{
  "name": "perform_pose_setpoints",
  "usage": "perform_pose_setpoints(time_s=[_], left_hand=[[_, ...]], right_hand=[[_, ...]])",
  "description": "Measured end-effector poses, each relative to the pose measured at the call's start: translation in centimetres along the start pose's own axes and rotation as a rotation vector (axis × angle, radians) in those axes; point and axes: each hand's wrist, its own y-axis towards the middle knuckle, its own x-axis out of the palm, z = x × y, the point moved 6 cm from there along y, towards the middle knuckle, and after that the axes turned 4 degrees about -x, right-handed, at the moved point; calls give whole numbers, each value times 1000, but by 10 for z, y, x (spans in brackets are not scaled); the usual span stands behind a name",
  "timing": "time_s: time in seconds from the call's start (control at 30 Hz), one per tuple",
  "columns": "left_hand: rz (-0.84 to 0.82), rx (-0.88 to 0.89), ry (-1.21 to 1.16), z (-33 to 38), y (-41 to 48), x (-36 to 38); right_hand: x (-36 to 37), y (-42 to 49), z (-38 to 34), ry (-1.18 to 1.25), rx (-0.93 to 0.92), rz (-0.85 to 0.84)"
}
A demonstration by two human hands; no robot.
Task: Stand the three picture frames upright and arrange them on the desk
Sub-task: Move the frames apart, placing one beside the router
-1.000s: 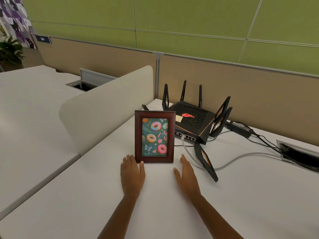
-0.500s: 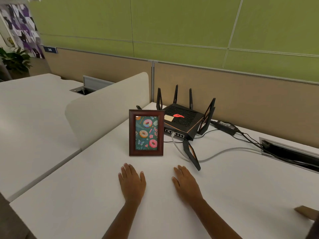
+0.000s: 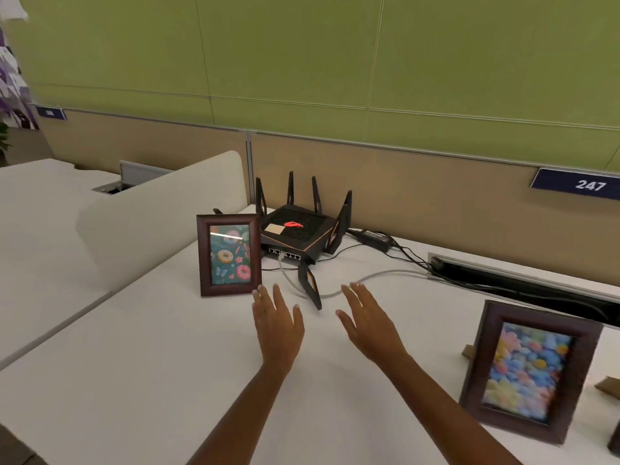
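A dark wooden frame with a doughnut picture [image 3: 229, 254] stands upright on the white desk [image 3: 151, 357], left of centre. A second dark frame with a pastel flower picture [image 3: 528, 374] stands upright at the right, leaning back on its stand. A sliver of another dark object [image 3: 614, 434] shows at the right edge; I cannot tell what it is. My left hand [image 3: 276, 325] hovers just right of the doughnut frame, fingers spread, holding nothing. My right hand [image 3: 370, 325] is beside it, also flat and empty.
A black router with upright antennas [image 3: 295, 231] sits behind my hands, one antenna [image 3: 310, 285] lying forward. Cables [image 3: 385, 273] run right to a cable slot [image 3: 523, 283]. A cream divider [image 3: 161, 209] borders the desk's left side. A partition wall stands behind.
My view has swung right, bringing the flower frame into sight. Both hands have lifted off the desk near the doughnut frame and shifted right; the doughnut frame stays upright.
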Motion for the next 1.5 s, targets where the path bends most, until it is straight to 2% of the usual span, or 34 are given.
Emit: perform_pose_setpoints(time_s=[0.1,0.27,0.5,0.6,0.7,0.9,1.03,1.27,1.37,1.5], left_hand=[[-4,112,-113,49,-14,-5],[-121,203,-252,123,-46,0],[-352,288,-333,201,-92,20],[-430,293,-391,222,-111,33],[-510,215,-458,233,-128,49],[-648,22,-547,234,-150,76],[-698,-31,-594,232,-162,80],[-801,-262,-722,224,-165,97],[-865,-294,-773,223,-168,99],[-948,-304,-782,222,-168,107]], right_hand=[[-42,-17,12,3,-9,117],[-105,-49,44,-34,7,293],[-164,-100,111,-52,138,444],[-176,-124,140,-5,223,497],[-179,-144,164,67,275,531],[-164,-174,206,283,450,476],[-146,-184,225,489,551,405],[-108,-192,235,755,610,207],[-96,-193,240,948,625,185],[-86,-192,243,1043,628,194]])
